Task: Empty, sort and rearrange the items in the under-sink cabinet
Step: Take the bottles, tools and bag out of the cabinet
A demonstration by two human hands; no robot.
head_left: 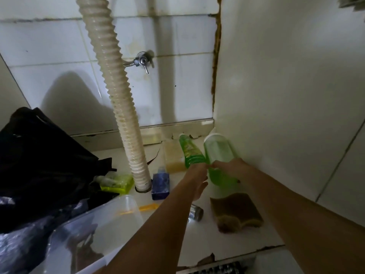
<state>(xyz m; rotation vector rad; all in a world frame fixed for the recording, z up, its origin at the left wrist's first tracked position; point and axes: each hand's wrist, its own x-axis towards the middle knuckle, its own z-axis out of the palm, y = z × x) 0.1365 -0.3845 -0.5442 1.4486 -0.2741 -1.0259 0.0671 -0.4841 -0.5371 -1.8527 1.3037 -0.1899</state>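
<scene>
Two green bottles stand in the cabinet's back right corner. My left hand (197,177) holds the slim green bottle (190,152) at its lower part. My right hand (230,168) grips the wider clear bottle of green liquid (217,150) around its middle, fingers curled over the front. Both bottles lean a little away from me. Beside them on the left stands a bottle of yellowish liquid (173,158). Further forward is a small blue bottle (161,183).
A ribbed drain hose (118,99) drops to the floor at centre, with a metal valve (142,61) on the tiled wall behind it. A black bag (39,155), a neon yellow pack (118,184) and a clear plastic tub (98,224) fill the left. A metal can (196,212) and a brown scrub pad (237,213) lie in front.
</scene>
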